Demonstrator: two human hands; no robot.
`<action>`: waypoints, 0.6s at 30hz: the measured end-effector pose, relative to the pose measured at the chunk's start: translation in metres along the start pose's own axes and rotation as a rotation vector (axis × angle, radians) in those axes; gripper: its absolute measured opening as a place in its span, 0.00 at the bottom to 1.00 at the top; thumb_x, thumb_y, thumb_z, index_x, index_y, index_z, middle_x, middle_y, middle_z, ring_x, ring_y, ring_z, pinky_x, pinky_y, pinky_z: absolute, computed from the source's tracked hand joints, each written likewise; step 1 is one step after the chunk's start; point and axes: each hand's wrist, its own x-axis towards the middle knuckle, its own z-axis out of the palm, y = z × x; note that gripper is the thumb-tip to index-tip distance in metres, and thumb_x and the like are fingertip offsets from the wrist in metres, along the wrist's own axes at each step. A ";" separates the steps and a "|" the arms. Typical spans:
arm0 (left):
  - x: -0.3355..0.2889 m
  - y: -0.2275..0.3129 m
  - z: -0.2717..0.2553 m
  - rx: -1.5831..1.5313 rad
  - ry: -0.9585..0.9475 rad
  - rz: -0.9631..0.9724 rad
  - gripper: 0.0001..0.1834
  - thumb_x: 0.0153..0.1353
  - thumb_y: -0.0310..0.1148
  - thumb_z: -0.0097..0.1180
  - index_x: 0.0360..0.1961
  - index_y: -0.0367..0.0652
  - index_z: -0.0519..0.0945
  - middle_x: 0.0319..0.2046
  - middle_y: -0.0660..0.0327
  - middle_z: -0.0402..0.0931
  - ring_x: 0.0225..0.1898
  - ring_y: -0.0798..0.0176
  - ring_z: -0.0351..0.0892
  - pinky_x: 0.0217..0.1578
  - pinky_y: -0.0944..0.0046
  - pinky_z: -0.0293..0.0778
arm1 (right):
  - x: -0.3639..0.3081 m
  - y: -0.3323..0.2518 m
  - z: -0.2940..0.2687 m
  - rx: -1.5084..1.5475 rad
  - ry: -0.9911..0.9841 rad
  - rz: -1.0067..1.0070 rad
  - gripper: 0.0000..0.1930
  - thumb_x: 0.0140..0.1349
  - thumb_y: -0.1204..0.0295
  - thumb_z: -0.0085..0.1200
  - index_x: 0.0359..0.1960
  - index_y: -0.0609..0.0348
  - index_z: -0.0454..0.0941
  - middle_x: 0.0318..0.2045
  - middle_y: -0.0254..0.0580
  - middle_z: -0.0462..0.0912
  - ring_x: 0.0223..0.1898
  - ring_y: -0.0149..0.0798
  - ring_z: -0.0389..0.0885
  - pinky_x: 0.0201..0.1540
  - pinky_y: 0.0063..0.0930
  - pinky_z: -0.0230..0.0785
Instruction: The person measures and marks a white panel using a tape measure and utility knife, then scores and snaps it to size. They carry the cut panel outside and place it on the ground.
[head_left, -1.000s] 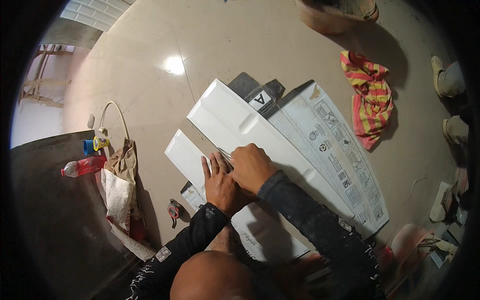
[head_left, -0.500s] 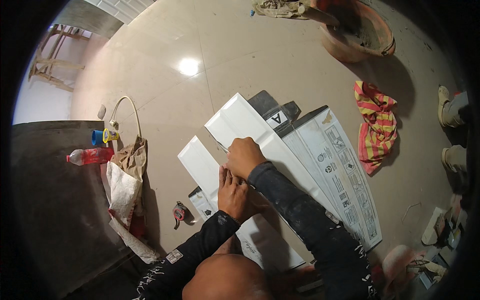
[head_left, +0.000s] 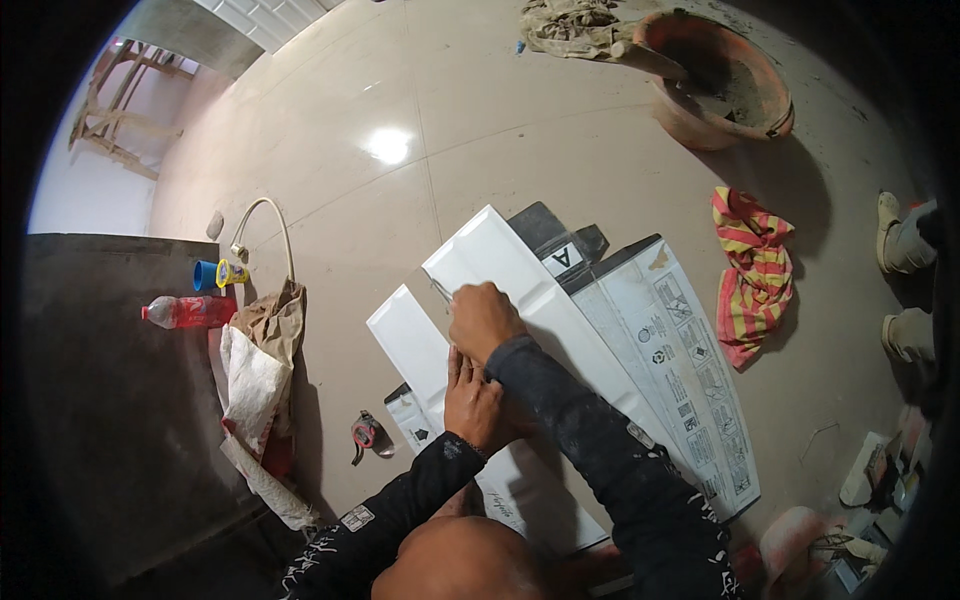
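Observation:
My right hand [head_left: 484, 320] is closed in a fist over the long edge of a white bevelled tile [head_left: 500, 268]. A thin metal rod-like piece [head_left: 438, 289] shows just beyond its fingers; its kind I cannot make out. Just nearer, my left hand [head_left: 476, 408] lies with fingers stretched out over the inner edge of a narrower white tile piece [head_left: 408, 328]. A gap runs between the two tiles, partly hidden by my hands. Beneath them is a flattened printed cardboard box [head_left: 690, 370] with a black flap. My bare knee [head_left: 455, 560] is at the lower edge.
A tape measure [head_left: 366, 434] lies left of the tiles. Farther left are a sack [head_left: 255, 370], a red-liquid bottle [head_left: 185, 312] and a blue cup [head_left: 204, 275]. A mortar tub [head_left: 680, 125] stands far right, above a striped cloth [head_left: 752, 275]. Another person's feet [head_left: 895, 335] are at right.
My right hand has slid a little away from me and leftward along the tile edge. My left hand stays put on the tile. The whole view has shifted slightly.

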 end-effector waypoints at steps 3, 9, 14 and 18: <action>0.000 0.005 -0.004 0.021 -0.001 -0.006 0.50 0.38 0.67 0.74 0.49 0.29 0.85 0.64 0.27 0.69 0.75 0.24 0.54 0.79 0.36 0.36 | 0.022 -0.013 -0.006 -0.011 0.000 -0.006 0.11 0.64 0.72 0.55 0.36 0.67 0.87 0.39 0.66 0.88 0.45 0.59 0.90 0.50 0.48 0.83; 0.002 0.008 -0.012 -0.057 -0.113 -0.072 0.50 0.36 0.66 0.75 0.49 0.29 0.85 0.67 0.22 0.63 0.76 0.24 0.53 0.80 0.38 0.36 | 0.005 -0.013 -0.017 -0.053 -0.110 0.027 0.12 0.65 0.73 0.53 0.38 0.67 0.88 0.40 0.65 0.88 0.45 0.60 0.89 0.51 0.47 0.83; 0.001 0.008 -0.010 -0.003 -0.038 -0.035 0.48 0.35 0.64 0.75 0.47 0.30 0.86 0.65 0.25 0.67 0.74 0.26 0.57 0.79 0.37 0.37 | 0.017 -0.021 -0.015 -0.049 -0.080 0.026 0.12 0.65 0.73 0.53 0.39 0.68 0.88 0.40 0.66 0.87 0.46 0.60 0.89 0.52 0.48 0.83; 0.004 0.010 -0.012 0.031 -0.088 -0.059 0.50 0.36 0.63 0.76 0.53 0.32 0.84 0.66 0.30 0.68 0.74 0.27 0.58 0.79 0.37 0.38 | 0.020 -0.026 -0.013 -0.071 -0.055 0.036 0.12 0.66 0.73 0.53 0.38 0.68 0.88 0.40 0.66 0.87 0.46 0.60 0.89 0.51 0.48 0.83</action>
